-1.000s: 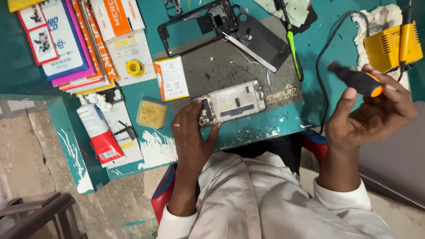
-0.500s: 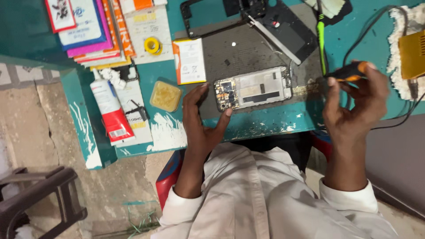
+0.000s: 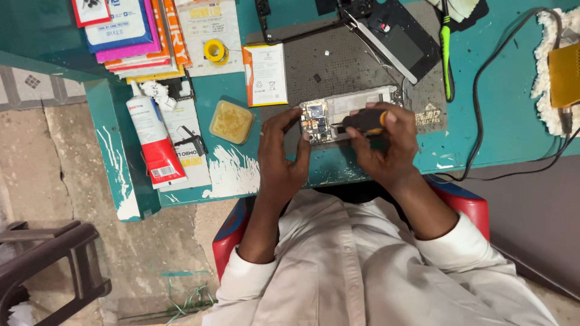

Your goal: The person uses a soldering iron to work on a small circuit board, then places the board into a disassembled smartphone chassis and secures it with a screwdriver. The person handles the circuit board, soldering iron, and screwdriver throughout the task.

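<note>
Metal and gold circuitry are showing inside the opened phone (image 3: 347,115), lying on the grey mat (image 3: 356,66) near the counter's (image 3: 501,121) near edge. Your left hand (image 3: 283,154) is bracing its left end with curled fingers. Your right hand (image 3: 386,145) is gripping a black-and-orange screwdriver (image 3: 364,121) over it. Left of the mat, a white battery (image 3: 264,73) is lying.
</note>
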The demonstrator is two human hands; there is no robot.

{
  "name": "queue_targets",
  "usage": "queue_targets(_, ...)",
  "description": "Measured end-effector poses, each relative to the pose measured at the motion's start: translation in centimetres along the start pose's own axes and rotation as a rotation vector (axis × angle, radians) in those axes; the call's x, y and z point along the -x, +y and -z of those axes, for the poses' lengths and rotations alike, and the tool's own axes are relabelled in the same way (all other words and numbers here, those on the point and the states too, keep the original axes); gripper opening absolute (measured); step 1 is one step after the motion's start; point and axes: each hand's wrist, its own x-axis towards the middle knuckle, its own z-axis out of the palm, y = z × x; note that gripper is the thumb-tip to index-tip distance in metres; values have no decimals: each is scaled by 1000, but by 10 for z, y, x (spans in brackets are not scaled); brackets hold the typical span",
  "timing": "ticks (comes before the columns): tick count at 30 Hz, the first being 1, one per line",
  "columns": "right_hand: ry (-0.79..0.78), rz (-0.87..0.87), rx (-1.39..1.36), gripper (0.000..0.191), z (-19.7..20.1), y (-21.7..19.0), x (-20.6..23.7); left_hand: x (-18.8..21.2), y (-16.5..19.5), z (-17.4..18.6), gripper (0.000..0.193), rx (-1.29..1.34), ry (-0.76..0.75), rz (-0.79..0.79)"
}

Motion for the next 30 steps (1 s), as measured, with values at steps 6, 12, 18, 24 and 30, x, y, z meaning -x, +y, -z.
queue_targets(6, -31, 62, 59, 82, -2, 4, 0, -4, 0, 2, 31, -17, 12, 14)
queue_targets(12, -46, 65, 67, 83, -4, 7, 3, -4, -3, 2, 30, -14, 2, 7)
queue_targets(18, -46, 70, 54, 83, -4, 6, 2, -3, -3, 1, 27, -27, 7, 9)
queue_targets(24, -41, 80, 50, 84, -3, 7, 4, -3, -2, 2, 27, -24, 8, 9)
queue_targets(30, -58, 76, 41, 84, -3, 4, 2, -2, -2, 1, 27, -9, 10, 30)
